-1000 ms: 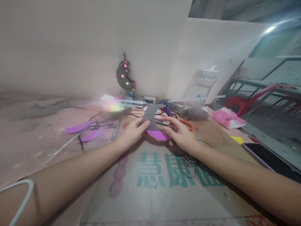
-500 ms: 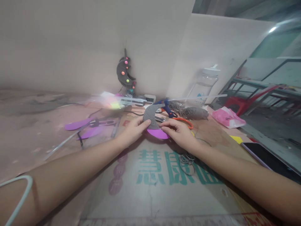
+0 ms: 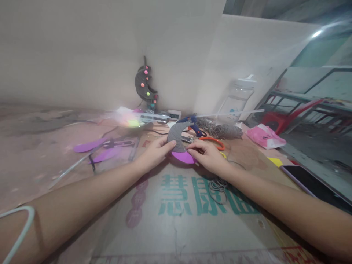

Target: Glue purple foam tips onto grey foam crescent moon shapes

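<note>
Between my hands is a crescent moon cut-out [image 3: 176,136], its upper part wrapped in grey yarn and its lower part bare purple. My left hand [image 3: 158,151] grips the wrapped left edge, thumb on the front face. At the lower right, my right hand [image 3: 205,152] has thumb and fingers pinched together where the grey wrapping meets the purple; the yarn strand in that pinch is too fine to see clearly. A loose coil of grey yarn [image 3: 218,185] lies on the cardboard below my right hand. Scissors with orange handles [image 3: 216,142] lie just behind the moon.
A finished grey moon with coloured pompoms [image 3: 143,84] leans on the wall. Grey yarn skeins [image 3: 227,131], a glue gun [image 3: 196,128] and a clear bottle [image 3: 238,97] stand behind. Purple cut-outs [image 3: 89,146] lie left; a pink bag [image 3: 266,136] and phone [image 3: 310,183] are right.
The view has shifted very slightly. Both hands keep the same hold on the moon, and my right fingertips have barely moved along its lower edge.
</note>
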`<state>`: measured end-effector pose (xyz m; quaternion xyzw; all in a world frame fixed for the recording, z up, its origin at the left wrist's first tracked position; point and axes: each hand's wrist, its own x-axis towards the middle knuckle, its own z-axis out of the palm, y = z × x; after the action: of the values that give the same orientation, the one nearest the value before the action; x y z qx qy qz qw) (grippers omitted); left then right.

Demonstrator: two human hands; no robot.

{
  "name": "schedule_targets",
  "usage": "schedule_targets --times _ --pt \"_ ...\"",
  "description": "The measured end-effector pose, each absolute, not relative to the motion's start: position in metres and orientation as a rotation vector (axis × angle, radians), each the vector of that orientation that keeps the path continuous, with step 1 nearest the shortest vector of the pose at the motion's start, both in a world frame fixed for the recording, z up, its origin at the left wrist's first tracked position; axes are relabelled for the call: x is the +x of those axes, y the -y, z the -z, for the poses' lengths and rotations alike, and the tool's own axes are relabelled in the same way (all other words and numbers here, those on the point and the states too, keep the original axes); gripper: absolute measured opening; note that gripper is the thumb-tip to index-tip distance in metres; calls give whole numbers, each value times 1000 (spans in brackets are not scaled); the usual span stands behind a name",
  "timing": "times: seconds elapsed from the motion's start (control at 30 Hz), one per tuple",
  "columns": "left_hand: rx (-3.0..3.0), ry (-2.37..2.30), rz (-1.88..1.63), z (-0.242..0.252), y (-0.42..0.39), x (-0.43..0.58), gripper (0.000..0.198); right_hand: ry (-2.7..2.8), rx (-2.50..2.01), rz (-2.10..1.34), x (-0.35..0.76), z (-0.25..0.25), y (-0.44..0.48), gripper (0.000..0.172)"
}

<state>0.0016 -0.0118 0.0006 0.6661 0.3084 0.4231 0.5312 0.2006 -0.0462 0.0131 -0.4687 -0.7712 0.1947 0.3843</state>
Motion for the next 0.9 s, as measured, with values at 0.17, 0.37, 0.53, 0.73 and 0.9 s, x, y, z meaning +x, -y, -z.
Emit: schedule_targets --times 0.17,0.37,0.53,0.73,0.9 --pt "1570 -728 -996 1 11 1 28 1872 -1227 -564 201 -11 45 17" --pt "1588 -723 -987 0 12 1 27 1960 -1213 -542 202 -13 46 19" --pt "1652 -766 -1004 -2 13 1 27 1907 -1070 -499 203 -18 48 26" --pt "1666 -785 -1025 -6 17 3 27 1708 -1112 -791 198 -24 59 30" --pt "1673 -809 -1024 -7 18 2 25 1527 -1144 -827 199 -28 57 24"
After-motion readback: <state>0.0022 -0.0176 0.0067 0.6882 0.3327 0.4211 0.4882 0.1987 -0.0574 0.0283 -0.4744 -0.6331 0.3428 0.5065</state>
